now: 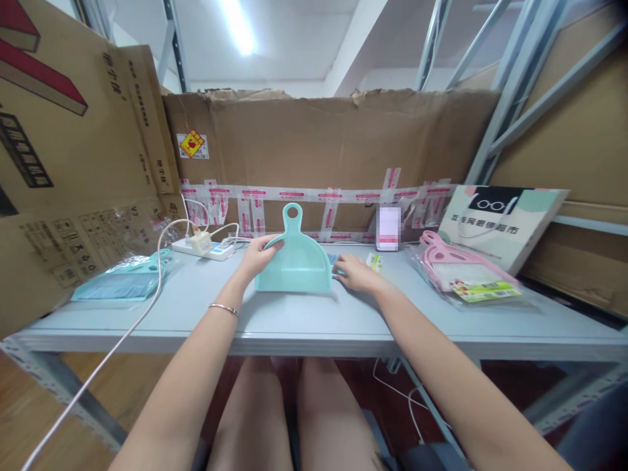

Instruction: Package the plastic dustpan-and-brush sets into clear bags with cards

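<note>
A mint-green dustpan [294, 265] stands upright over the table, its round-holed handle pointing up and its straight edge at the bottom. My left hand [262, 255] grips its upper left side, thumb on the front face. To the right of the pan, my right hand [356, 271] rests low at the tabletop with its fingers curled. A thin turquoise piece [338, 272] shows at those fingertips, mostly hidden behind the dustpan and fingers, so its kind is unclear. Just behind my right hand lies a green and yellow printed card [375, 261].
On the left are a bagged turquoise set [120, 278], a power strip [216, 248] and a white cable [156, 288] crossing the table edge. A bagged pink dustpan and brush set [464, 269], a phone [388, 229] and a white printed box [500, 222] stand right. Cardboard [314, 140] walls the back.
</note>
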`<state>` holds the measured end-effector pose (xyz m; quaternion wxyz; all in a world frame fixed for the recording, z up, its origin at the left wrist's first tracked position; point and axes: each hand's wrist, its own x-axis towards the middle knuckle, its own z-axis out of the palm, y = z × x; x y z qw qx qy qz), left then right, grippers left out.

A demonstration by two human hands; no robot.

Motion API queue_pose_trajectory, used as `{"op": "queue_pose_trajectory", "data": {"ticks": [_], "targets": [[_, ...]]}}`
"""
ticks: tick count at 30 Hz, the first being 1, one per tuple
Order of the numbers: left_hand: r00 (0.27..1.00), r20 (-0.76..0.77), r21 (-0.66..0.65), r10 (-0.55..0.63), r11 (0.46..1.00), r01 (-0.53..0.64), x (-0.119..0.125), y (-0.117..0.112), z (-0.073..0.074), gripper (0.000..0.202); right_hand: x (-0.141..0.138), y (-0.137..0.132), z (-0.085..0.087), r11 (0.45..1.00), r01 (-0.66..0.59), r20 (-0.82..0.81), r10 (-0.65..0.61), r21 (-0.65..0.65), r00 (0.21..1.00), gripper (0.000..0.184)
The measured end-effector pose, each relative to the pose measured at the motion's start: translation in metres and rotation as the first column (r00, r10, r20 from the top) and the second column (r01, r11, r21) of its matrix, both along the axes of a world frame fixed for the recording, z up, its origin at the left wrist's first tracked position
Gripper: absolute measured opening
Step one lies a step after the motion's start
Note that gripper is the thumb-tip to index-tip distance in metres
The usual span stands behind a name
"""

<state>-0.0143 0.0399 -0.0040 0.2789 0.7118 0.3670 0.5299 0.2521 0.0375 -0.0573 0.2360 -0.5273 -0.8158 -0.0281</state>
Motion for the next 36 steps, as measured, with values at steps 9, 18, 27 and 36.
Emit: {"op": "queue_pose_trajectory", "data": {"ticks": [9,18,27,36], "targets": [[0.994,0.043,0.052,0.104,0.993,-0.106,-0.01,0.007,0.001,0.035,0.033,-0.002,0.029,0.83,0.412,-0.612,-0.111,0.376,0.783,0.027],[0.998,-0.057,0.118,0.009,0.993,-0.003,0.001,0.007,-0.005,0.034,-0.003,-0.023,0.041,0.843,0.251,-0.75,0.239,0.475,0.616,0.032],[0.989,-0.096,0.143,-0.117,0.981,0.13,0.017,0.002,-0.01,0.042,-0.067,-0.037,0.021,0.872,0.053,-0.644,0.318,0.487,0.695,0.015],[0.974,-0.137,0.217,-0.183,0.954,0.21,0.024,-0.003,-0.016,0.05,-0.065,-0.032,0.009,0.824,0.136,-0.635,0.307,0.55,0.709,0.012]]}}
